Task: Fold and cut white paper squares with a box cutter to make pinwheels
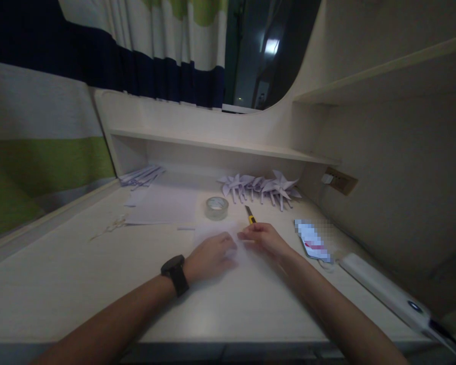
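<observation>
A small square sheet of white paper (209,229) lies on the desk, partly hidden by my hands and smeared by motion. My left hand (213,256), below a black wristwatch, curls over the sheet's near part with its fingers bent onto it. At the sheet's right side, my right hand (264,238) pinches its edge between thumb and fingers. Just beyond the right hand is a yellow utility knife (252,218), blade pointing away. A roll of clear tape (216,208) stands behind the sheet. Left of the sheet lies a thin paper strip (186,228).
Several paper pinwheels (264,187) line the back of the desk (99,289). Larger white sheets (163,203) and a pile of paper strips (142,176) are at back left, near thin pale pieces (114,226). A phone (312,241) and white power strip (383,291) lie at right.
</observation>
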### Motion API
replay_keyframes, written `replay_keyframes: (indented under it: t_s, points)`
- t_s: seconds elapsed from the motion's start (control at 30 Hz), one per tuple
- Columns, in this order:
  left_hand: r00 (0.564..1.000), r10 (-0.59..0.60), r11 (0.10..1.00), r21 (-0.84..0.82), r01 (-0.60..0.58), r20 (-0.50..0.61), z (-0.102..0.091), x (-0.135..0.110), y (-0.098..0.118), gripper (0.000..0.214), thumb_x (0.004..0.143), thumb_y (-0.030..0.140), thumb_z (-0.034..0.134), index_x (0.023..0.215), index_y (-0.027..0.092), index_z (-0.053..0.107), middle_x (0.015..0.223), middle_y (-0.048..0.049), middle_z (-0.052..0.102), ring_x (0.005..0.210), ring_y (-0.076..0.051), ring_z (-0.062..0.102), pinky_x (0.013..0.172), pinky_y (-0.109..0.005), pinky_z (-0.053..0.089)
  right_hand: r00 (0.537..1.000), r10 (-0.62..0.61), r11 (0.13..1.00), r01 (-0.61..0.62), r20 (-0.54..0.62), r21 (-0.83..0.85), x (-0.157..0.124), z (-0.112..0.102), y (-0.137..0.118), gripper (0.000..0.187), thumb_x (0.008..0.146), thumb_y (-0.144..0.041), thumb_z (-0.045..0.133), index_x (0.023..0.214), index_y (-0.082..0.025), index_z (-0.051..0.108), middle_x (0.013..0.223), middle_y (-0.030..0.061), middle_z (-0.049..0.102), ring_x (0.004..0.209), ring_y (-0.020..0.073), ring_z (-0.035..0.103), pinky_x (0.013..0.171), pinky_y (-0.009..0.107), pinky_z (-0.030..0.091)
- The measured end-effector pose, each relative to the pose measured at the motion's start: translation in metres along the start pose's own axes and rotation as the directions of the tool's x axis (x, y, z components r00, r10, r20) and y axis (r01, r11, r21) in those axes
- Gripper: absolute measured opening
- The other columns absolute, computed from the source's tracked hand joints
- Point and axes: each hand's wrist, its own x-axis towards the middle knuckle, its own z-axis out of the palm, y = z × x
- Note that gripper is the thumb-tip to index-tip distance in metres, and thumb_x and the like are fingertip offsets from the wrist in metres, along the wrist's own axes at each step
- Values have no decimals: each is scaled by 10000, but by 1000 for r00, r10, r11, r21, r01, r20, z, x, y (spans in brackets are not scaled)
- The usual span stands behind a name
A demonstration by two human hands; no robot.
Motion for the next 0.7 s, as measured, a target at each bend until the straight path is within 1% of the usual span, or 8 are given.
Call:
replay_keyframes:
  t_s: [0.1,0.2,0.27,0.37,0.43,0.53,0.6,0.7]
  points:
    - [1000,-10,1000,4,10,-13,2,0,-1,205,807,292,615,984,190,602,1013,-58,577,905,-195,557,791,-311,435,999,-14,1000,13,34,19,1,-1,1,262,586,-329,792,689,-143,638,837,103,708,822,216,653,678,326,527]
    - [1000,-19,1000,14,19,-13,2,-1,0,219,809,295,617,995,181,594,1016,-59,577,867,-185,564,756,-296,440,998,-39,996,43,52,-77,0,-3,1,279,608,-356,784,716,-141,643,833,96,714,816,205,657,674,308,520]
    - [1000,-20,999,31,21,-9,1,-1,0,202,810,309,618,955,170,597,985,-58,582,835,-178,566,727,-284,439,995,-38,991,49,96,-123,-1,-4,0,287,623,-365,776,738,-137,645,824,92,716,792,194,662,654,288,509]
    - [1000,15,997,78,-15,4,-1,-2,2,207,799,365,630,848,165,610,905,-55,593,841,-190,563,731,-288,431,988,-30,992,48,149,-119,0,-4,1,313,620,-387,778,741,-133,641,808,88,718,762,188,670,653,288,504]
    - [998,52,993,105,-54,16,-2,-3,4,243,786,409,638,826,170,618,885,-55,599,852,-199,560,737,-295,428,991,-39,993,53,126,-108,3,-5,4,342,592,-405,792,726,-131,637,778,82,717,734,184,673,660,294,502]
    - [996,88,987,130,-90,20,-4,-3,6,266,794,436,621,849,176,623,892,-57,607,852,-200,562,729,-298,430,995,-55,991,64,78,-118,7,-5,9,369,562,-419,805,716,-130,637,739,76,716,688,172,669,640,279,489]
    - [995,96,983,154,-99,24,-5,-2,7,249,821,422,593,855,177,625,884,-58,617,842,-195,570,725,-297,432,996,-57,990,65,64,-125,10,-6,12,365,565,-420,803,718,-132,640,739,79,717,686,172,670,629,272,484]
    - [993,98,970,216,-110,63,-4,-1,7,218,861,370,548,834,173,639,830,-63,642,815,-194,588,725,-303,435,996,-72,992,77,44,-104,13,-6,17,360,564,-423,801,707,-135,639,739,84,717,695,177,671,639,276,486]
